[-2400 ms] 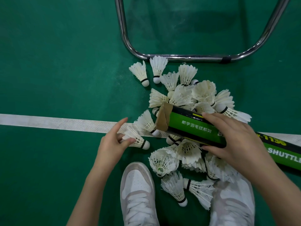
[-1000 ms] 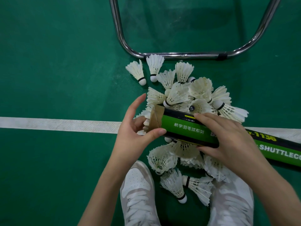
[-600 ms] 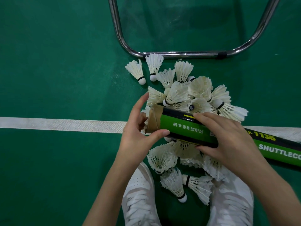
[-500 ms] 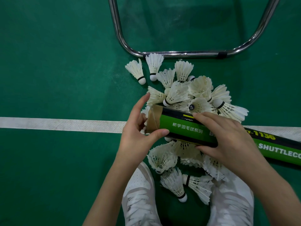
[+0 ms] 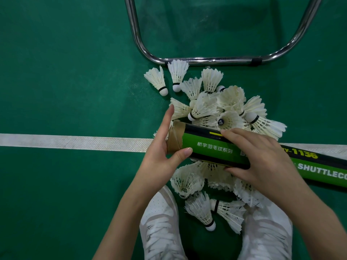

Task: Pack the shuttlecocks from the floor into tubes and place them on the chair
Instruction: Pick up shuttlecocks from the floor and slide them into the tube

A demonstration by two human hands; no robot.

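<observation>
A long green and black shuttlecock tube (image 5: 210, 149) lies slanted above the floor, its brown cardboard mouth pointing left. My right hand (image 5: 262, 160) grips it round the middle. My left hand (image 5: 159, 156) cups the mouth, thumb on the near side and index finger straight along the far rim. The inside of the tube is hidden by that hand. A pile of white feather shuttlecocks (image 5: 221, 102) lies on the green floor under and beyond the tube. More shuttlecocks (image 5: 201, 211) lie by my feet.
The chrome tube frame of the chair (image 5: 206, 61) rests on the floor just beyond the pile. A white court line (image 5: 75, 141) crosses the floor under the tube. My two white shoes (image 5: 161, 228) (image 5: 266, 231) stand at the bottom.
My left hand lifted a shuttlecock off the white line, carried it to the tube's mouth and now covers the opening. The right hand has kept its grip on the tube.
</observation>
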